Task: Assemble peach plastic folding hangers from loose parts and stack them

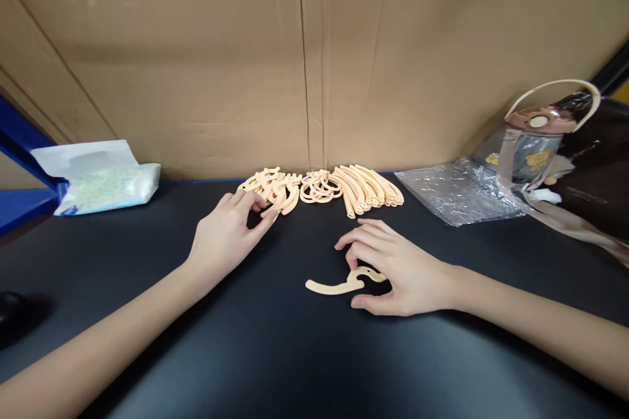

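Note:
At the near edge of the left pile of cream, curved hanger-like pieces [263,182], my left hand [230,226] has its thumb and fingertips closed around one piece, partly hidden by the fingers. My right hand [400,265] hovers over the dark table with thumb and fingers apart. Between them lies a cream hanger arm with a hooked end [334,287], its right part covered by the hand. It seems joined to a second curved part; the joint is partly hidden.
Cream rings [319,188] and a stack of long curved arms [368,190] lie at the back middle. A tissue pack [108,186] is at left. Right are a clear plastic bag [457,193] and a strapped bottle [538,144]. A cardboard wall [221,65] stands behind.

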A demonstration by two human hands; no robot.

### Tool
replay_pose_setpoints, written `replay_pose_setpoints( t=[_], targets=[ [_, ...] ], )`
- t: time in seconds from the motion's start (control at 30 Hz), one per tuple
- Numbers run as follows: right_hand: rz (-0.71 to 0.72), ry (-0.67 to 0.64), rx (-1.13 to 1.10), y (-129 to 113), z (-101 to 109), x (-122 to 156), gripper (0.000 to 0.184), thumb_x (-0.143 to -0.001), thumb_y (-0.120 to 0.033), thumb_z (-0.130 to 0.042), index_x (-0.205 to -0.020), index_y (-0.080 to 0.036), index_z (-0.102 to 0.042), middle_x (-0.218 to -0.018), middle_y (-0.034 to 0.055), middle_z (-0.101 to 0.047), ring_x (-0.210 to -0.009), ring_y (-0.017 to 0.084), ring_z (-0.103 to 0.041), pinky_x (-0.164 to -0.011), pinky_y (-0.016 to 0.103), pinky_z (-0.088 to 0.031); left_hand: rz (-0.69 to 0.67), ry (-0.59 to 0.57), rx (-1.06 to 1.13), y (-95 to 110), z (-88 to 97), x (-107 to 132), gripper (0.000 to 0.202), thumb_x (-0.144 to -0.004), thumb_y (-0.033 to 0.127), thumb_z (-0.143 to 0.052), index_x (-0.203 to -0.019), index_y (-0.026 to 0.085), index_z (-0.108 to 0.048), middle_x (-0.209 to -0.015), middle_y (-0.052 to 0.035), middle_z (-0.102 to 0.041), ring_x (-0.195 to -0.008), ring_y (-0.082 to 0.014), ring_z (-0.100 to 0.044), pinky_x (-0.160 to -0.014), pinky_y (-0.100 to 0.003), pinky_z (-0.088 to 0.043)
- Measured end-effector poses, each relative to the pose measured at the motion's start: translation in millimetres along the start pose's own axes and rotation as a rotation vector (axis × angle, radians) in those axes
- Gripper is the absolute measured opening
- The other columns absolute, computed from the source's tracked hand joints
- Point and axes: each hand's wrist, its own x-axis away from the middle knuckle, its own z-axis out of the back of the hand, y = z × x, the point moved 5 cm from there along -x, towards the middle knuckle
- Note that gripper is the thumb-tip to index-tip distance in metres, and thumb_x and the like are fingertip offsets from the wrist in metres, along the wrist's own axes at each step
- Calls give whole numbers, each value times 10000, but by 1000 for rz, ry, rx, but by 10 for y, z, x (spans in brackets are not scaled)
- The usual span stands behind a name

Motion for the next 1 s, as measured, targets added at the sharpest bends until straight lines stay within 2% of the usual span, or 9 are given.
replay_pose_setpoints(
  t=[0.13,0.3,0.47,0.6,0.73,0.83,0.9,0.97,1.0],
  targets=[
    [57,2,-12,-22,-5,-3,135,-895,-329,-641,-911,-206,-586,-1107,69,-646,-1058,193,-598,-1127,438,-270,24,-40,15,-29,-44,-17,263,-928,453,-479,-807,231,-552,-900,-27,-690,-865,-233,-602,-592,-292,-405],
    [127,35,-28,-36,5,-13,134,-941,-316,-613,-911,-192,-654,-1070,64,-662,-995,169,-594,-995,357,-402,47,-52,21,-51,-56,-31,257,-915,406,-492,-764,226,-595,-859,-23,-695,-856,-237,-604,-580,-293,-377],
    [173,29,-37,-43,-15,1,234,-918,-367,-646,-1033,-174,-711,-1149,96,-667,-1034,191,-587,-926,333,-446,101,35,48,-99,3,-22,237,-927,390,-491,-860,228,-651,-837,-16,-681,-769,-216,-614,-573,-289,-379],
    [200,-2,-19,-81,-32,25,284,-924,-248,-579,-1174,-177,-695,-1300,121,-622,-1179,230,-552,-1016,383,-420,73,133,97,-93,60,-2,218,-944,372,-498,-881,214,-635,-828,-4,-662,-665,-168,-588,-552,-273,-373],
    [172,42,1,-88,-3,27,353,-954,-213,-519,-1294,-186,-611,-1337,113,-605,-1209,219,-543,-1036,391,-405,-106,187,168,34,87,45,221,-975,366,-478,-893,205,-605,-842,4,-647,-669,-134,-571,-594,-246,-423],
    [15,293,-28,15,123,38,233,-969,-199,-512,-1172,-195,-625,-1098,60,-697,-1034,184,-607,-946,352,-436,-313,164,203,211,99,131,201,-987,357,-492,-904,214,-605,-892,11,-665,-808,-130,-620,-698,-219,-464],
    [-115,482,-84,123,208,73,138,-970,-192,-508,-1066,-206,-605,-995,35,-683,-968,169,-611,-908,337,-440,-505,169,181,372,132,232,137,-988,302,-514,-943,215,-610,-906,14,-679,-855,-125,-632,-746,-209,-466],
    [-201,589,-199,220,245,99,128,-964,-220,-526,-1090,-216,-550,-992,30,-649,-961,166,-608,-900,334,-449,-717,208,131,537,184,361,86,-984,231,-525,-991,190,-600,-895,-3,-682,-815,-125,-625,-726,-211,-465],
    [-221,593,-263,253,243,97,171,-963,-239,-534,-1133,-220,-521,-985,27,-639,-946,164,-610,-888,332,-456,-803,226,104,604,207,422,79,-981,208,-527,-1004,171,-593,-885,-16,-682,-779,-127,-615,-700,-217,-464]
  ],
)
